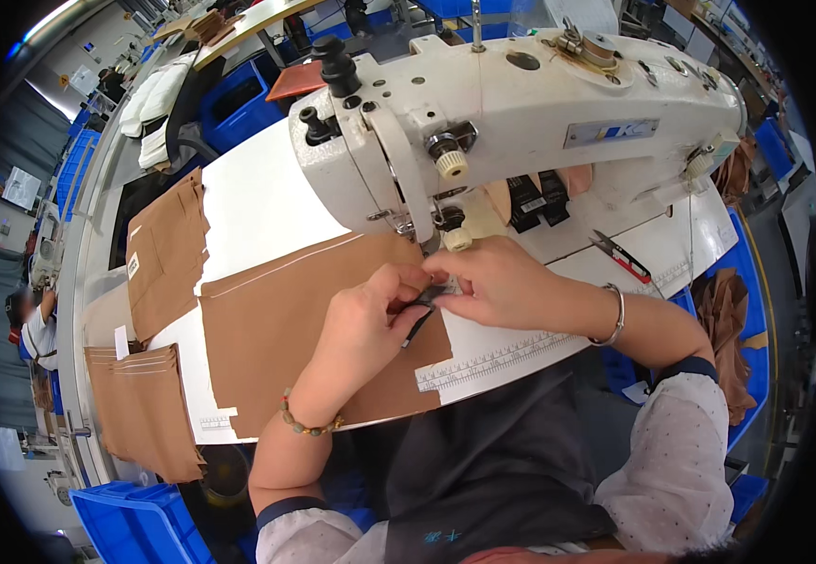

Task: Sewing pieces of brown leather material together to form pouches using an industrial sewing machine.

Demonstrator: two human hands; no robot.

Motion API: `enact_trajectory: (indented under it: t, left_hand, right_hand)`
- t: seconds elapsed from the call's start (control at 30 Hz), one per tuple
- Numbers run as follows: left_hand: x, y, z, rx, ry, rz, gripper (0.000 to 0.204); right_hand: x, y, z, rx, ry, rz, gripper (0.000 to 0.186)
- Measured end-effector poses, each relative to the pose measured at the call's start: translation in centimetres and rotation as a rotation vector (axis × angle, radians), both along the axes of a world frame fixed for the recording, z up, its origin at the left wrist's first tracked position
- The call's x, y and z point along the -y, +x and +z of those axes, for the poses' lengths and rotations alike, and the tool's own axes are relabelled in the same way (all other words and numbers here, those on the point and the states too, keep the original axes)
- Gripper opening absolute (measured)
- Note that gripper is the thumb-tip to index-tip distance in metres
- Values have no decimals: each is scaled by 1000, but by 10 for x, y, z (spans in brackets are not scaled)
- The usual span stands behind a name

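Observation:
My left hand (370, 320) and my right hand (476, 285) meet just in front of the needle area of the white sewing machine (497, 103), both pinching a small dark strip (415, 324), partly hidden by my fingers. Beneath them lies a brown fabric panel (286, 338) with a pale stitched line along its upper part, resting on the white worktop (239, 193) with a printed ruler edge.
Red-handled snips (619, 257) and black labels (535, 202) lie right. Brown piece stacks (159, 254) (140, 414) sit left. Blue bins (131, 526) and one with brown fabric (727, 338) flank the table. A co-worker (37, 334) sits at far left.

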State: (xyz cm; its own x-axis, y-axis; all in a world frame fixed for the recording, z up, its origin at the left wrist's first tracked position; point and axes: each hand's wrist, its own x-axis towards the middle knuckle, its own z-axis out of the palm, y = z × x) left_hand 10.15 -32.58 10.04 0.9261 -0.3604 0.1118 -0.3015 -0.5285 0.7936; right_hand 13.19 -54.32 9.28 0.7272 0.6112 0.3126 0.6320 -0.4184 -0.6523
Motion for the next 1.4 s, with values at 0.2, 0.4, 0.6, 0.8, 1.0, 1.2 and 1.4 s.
enact_trajectory:
  t: [0.2, 0.4, 0.6, 0.8, 1.0, 1.2, 1.4]
  left_hand:
    - [-21, 8, 18, 217, 284, 77, 32]
    - [-24, 21, -2, 68, 167, 29, 18]
    - [-15, 22, -3, 61, 141, 22, 15]
    - [-15, 22, -7, 76, 143, 39, 16]
    - [-10, 20, -6, 34, 136, 88, 15]
    - [3, 12, 0, 429, 133, 73, 15]
    - [-10, 6, 8, 271, 189, -72, 10]
  right_hand:
    - [6, 27, -23, -284, 252, -58, 15]
    - [12, 29, -26, -371, 92, -47, 16]
    - [12, 27, -28, -371, 83, -48, 17]
    - [11, 26, -19, -398, 69, -71, 11]
    - [11, 26, -23, -393, 85, -73, 11]
    - [8, 16, -19, -634, 226, -16, 13]
    - [8, 14, -6, -455, 91, 258, 20]
